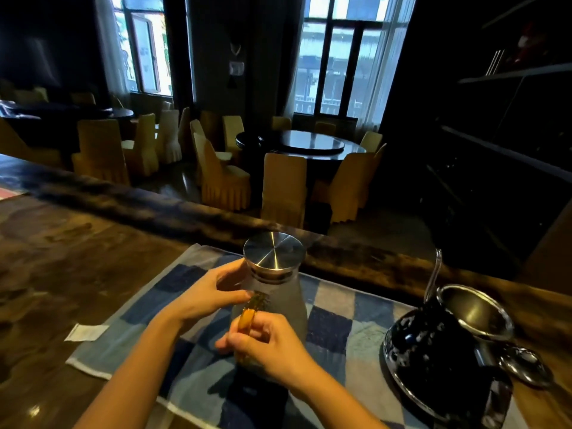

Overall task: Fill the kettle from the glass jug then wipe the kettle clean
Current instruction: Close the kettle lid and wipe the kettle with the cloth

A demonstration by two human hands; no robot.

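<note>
**Glass jug point(288, 301) in both hands, kettle open at right**

Glass jug stood upright on the checked blue cloth point(340, 305), steel lid point(274, 250) on. My left hand point(204, 297) curled round the neck just under the lid. My right hand point(266, 342) was clenched about the amber handle point(246, 320). The kettle point(433, 342), dark and glossy, sat to my right at the cloth's far end, apart from the jug, its mouth uncovered. By my reckoning, nothing had been poured.

Risks noted:
- Lid on the jug: I could not tell whether it pours through. If loose, tipping might drop it into the kettle.
- Fill level unreadable through the clouded wall, so a heavy jug could twist in my grip.
- A hasty tilt across the gap would wet the wooden counter point(93, 258).
- The kettle's thin spout point(433, 274) rose beside the path, and a knock there might shove the kettle.
</note>
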